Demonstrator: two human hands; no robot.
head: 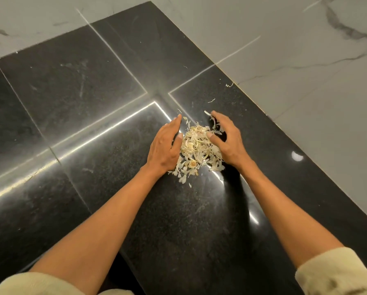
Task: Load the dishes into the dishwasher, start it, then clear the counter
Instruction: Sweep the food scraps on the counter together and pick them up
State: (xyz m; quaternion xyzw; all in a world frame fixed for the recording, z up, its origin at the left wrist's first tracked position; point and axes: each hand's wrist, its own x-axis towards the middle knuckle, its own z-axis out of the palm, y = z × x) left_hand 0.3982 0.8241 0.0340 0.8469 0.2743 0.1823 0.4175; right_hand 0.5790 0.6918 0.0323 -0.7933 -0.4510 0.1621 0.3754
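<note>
My arms and my clothing

I wear cream fleece sleeves (pixel 335 273), pushed up so both forearms are bare; my left hand (pixel 164 145) and right hand (pixel 227 139) carry no rings.

Black counter (pixel 72 81), glossy, finely speckled with pale flecks, and thin light seams cut it into big rectangular slabs. Bright white streaks of glare run across the near left. In the middle, a heap of peels (pixel 199 149): cream and pale yellow, papery white at the edges, a few tan-brown spots. More whitish scraps (pixel 229 84) lie scattered far right along the counter's edge. Beyond it, white marble wall (pixel 305 60) with grey veins wandering through. Near bottom corners: pale cream-yellow fuzzy sleeves (pixel 337 271), the right one flecked brownish.
</note>
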